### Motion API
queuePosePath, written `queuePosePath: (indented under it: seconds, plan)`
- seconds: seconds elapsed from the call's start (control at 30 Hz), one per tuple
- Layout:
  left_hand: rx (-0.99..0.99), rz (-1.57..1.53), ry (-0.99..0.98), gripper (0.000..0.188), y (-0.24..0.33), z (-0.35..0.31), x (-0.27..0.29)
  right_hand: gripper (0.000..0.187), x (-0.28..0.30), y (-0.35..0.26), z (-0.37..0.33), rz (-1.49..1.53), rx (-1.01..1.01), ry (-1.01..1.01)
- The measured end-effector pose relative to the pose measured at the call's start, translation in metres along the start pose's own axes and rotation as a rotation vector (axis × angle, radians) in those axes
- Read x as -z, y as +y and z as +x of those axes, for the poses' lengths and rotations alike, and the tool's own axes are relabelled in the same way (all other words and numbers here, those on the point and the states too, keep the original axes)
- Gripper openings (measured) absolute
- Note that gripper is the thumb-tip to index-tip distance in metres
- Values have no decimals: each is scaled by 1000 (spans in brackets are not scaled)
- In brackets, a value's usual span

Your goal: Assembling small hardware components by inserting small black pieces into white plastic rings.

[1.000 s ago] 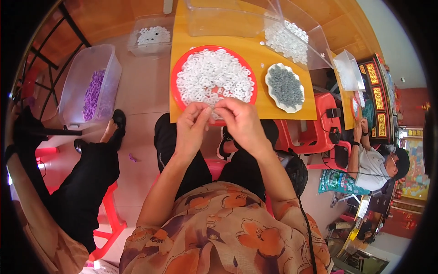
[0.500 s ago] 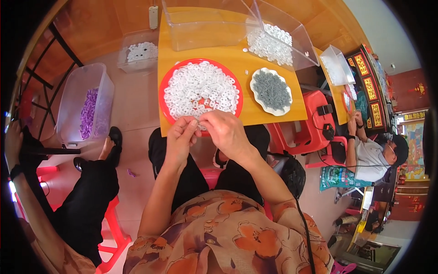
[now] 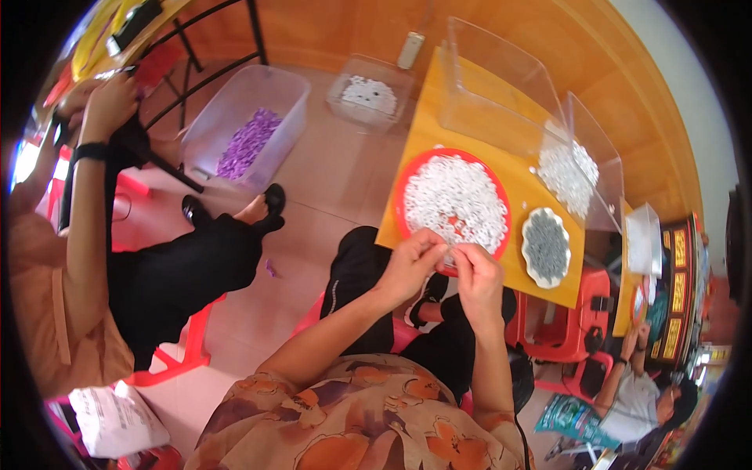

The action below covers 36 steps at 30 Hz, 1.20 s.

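Observation:
My left hand point(image 3: 413, 265) and my right hand point(image 3: 478, 280) meet at the near rim of a round red tray point(image 3: 401, 205). Thumbs and fingertips of both are pinched together, almost touching. Whatever sits between them is too small to make out. Small white plastic ring-shaped pieces point(image 3: 450, 188) heap the tray, with a bare red patch close to my fingers. To the right of the tray, a white scalloped dish point(image 3: 539, 277) holds many small dark grey pieces point(image 3: 546, 241).
Clear plastic bins point(image 3: 497, 94) stand at the back of the wooden table point(image 3: 509, 288), one with white pieces point(image 3: 572, 176). On the floor at left are a bin point(image 3: 294, 102) of purple pieces point(image 3: 249, 145) and a small box point(image 3: 368, 95). Co-workers sit left and far right; a red stool point(image 3: 560, 333) stands at right.
The whole view has swung left and tilted, so the table now appears farther right and more of the left co-worker shows. Both hands remain pinched together at the tray's near rim.

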<state>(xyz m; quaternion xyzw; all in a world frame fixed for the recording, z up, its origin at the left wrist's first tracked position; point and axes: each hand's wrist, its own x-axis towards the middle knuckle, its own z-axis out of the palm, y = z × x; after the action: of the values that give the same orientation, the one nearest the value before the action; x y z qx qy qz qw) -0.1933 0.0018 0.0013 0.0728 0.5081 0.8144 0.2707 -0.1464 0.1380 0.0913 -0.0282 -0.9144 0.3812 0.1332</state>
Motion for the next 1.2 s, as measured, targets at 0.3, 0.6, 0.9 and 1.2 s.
queuePosePath:
  seconds: [0.3,0.6,0.9,1.2]
  plan:
    - [284,-218,-116,18,12,0,17,11,-5,-8,-3,-114,116,17]
    - [269,-317,-325,20,17,-2,14,11,14,-14,-8,-36,54,-33]
    - [-251,226,1,3,3,-1,-23,19,19,14,-18,165,-183,-61]
    - [-198,276,-68,5,5,-4,-44,33,42,36,-28,411,-290,-95]
